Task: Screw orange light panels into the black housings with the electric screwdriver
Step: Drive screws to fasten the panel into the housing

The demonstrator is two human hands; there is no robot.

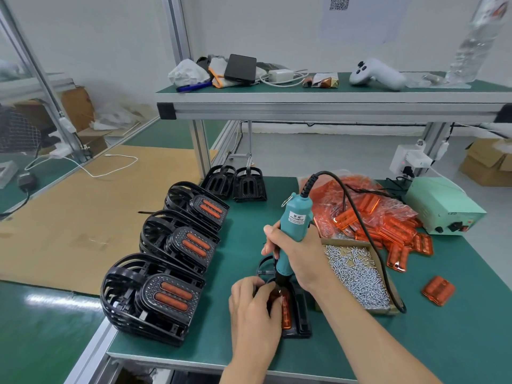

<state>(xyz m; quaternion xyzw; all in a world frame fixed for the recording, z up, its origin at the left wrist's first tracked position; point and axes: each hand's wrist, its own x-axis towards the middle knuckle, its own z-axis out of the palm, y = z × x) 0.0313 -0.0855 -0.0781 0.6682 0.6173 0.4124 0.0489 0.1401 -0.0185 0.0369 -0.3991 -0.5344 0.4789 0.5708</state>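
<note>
Near edge of the green bench mat (457, 342): the left hand (253, 309) is curling its fingers around the black plastic housing (297, 314), which is holding a translucent orange light panel (286, 314). The right hand (299, 253) is gripping the upright teal electric screwdriver (293, 225), tip meeting the panel's far end. Right: cardboard tray of small silver screws (357, 275). Left: stacked finished black housings (155, 295).

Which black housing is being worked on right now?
The housing under both hands, with the electric screwdriver on its panel; the stacks at left sit untouched.
</note>
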